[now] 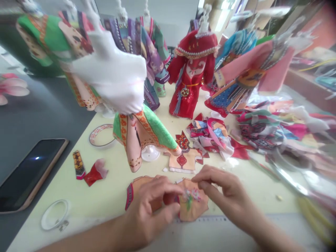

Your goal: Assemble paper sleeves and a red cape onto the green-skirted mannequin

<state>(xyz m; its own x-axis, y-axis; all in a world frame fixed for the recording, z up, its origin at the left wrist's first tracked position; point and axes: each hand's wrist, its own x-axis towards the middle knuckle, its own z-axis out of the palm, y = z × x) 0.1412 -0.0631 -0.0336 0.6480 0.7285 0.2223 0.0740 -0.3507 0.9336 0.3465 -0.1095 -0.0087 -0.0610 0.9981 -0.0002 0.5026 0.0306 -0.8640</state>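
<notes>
Barely visible: floral trim (191, 196) on peach garment piece (196, 210) under curled left hand (149, 210), right hand (225, 189); grip unclear.

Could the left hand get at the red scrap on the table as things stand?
Probably yes: the left hand is close by, and only pale table top seems to lie between it and the red scrap, with nothing standing in the way.

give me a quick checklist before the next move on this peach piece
1. Both hands at the peach piece: ok, the left hand and right hand meet over it.
2. Floral patch sitting flat: cannot tell, fingers partly hide it.
3. Ruler clear of the piece: not ok, the piece's lower edge meets it.
4. Tape roll close by: ok, it lies on the table ahead of the left hand.
</notes>
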